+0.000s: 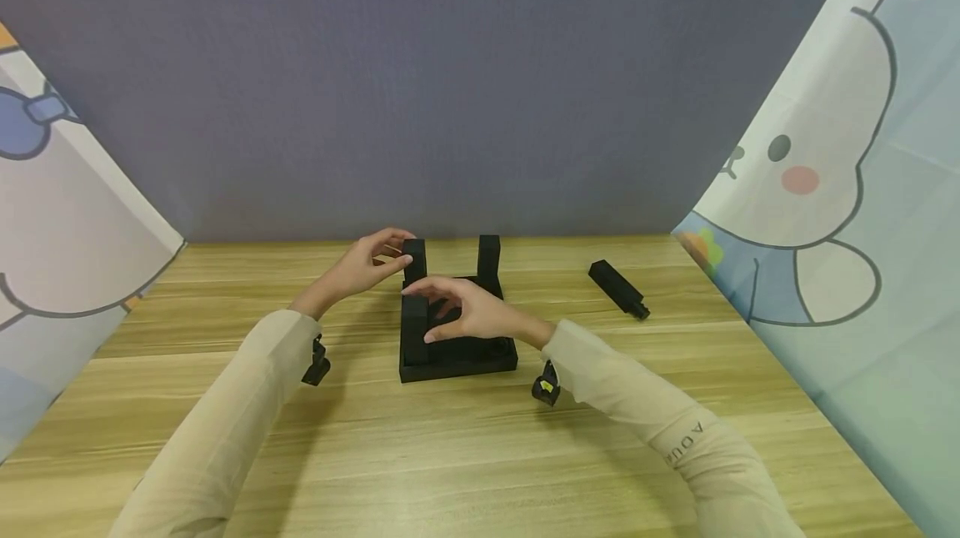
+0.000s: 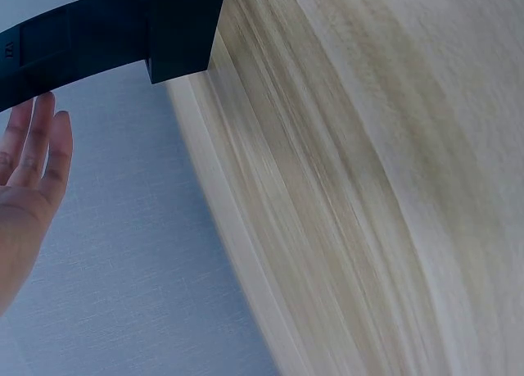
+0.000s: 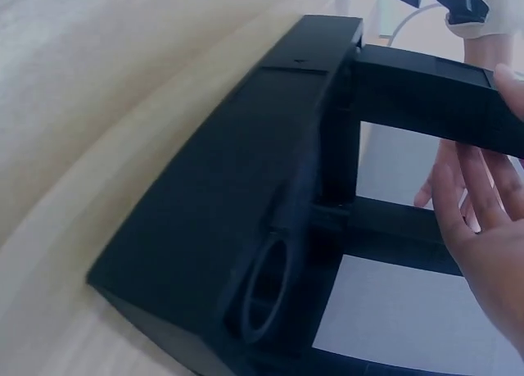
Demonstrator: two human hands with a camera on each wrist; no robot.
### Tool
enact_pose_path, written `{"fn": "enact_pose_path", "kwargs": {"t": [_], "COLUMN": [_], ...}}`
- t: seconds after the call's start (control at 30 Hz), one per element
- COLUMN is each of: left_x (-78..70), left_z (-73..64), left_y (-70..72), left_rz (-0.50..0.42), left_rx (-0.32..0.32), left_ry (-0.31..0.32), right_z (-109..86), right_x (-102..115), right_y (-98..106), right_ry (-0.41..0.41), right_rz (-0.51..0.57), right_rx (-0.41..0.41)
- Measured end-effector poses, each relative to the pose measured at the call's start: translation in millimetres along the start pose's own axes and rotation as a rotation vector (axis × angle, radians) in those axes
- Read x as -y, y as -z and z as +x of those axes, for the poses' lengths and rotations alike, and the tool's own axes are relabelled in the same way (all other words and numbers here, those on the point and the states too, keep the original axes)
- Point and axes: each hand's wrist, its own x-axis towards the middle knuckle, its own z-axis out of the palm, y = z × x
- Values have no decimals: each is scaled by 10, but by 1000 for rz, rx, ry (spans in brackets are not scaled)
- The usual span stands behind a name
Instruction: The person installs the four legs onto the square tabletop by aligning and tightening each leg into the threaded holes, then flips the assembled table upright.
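Observation:
In the head view a black square frame (image 1: 457, 369) lies on the table with three black square posts standing up from it. My left hand (image 1: 369, 263) is at the back left post (image 1: 414, 250), its thumb and fingers on either side near the top. The left wrist view shows its fingertips (image 2: 53, 122) against that post's edge. My right hand (image 1: 468, 310) holds the front left post (image 1: 415, 329). In the right wrist view its thumb and fingers (image 3: 471, 188) lie on opposite sides of the post. A round socket (image 3: 266, 290) shows at one corner of the frame.
A loose black post (image 1: 617, 286) with a narrow connector end lies to the right on the wooden table (image 1: 450, 455). The back right post (image 1: 489, 254) stands untouched. A grey panel (image 1: 450, 87) rises behind the table, with printed cloth (image 1: 825, 188) along the sides.

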Motion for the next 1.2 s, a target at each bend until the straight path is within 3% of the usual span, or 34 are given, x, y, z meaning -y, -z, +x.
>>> {"fn": "enact_pose_path", "kwargs": {"t": [0.17, 0.33, 0.7, 0.83, 1.0, 1.2], "left_x": [47, 40, 40, 48, 39, 42], "left_z": [8, 6, 7, 8, 7, 17], "left_y": [4, -1, -3, -2, 0, 2], "left_rz": [-1, 0, -6, -7, -7, -5], "left_rx": [-2, -2, 2, -2, -3, -2], "left_ry": [-17, -16, -16, -22, -14, -17], "right_z": [47, 45, -49, -47, -21, 10], "right_x": [17, 25, 288, 241, 71, 37], "right_y": [23, 15, -84, -113, -99, 9], "right_ry": [14, 3, -55, -46, -36, 11], "right_rz": [73, 85, 69, 58, 28, 18], "right_rx": [68, 71, -111, -137, -107, -18]}}
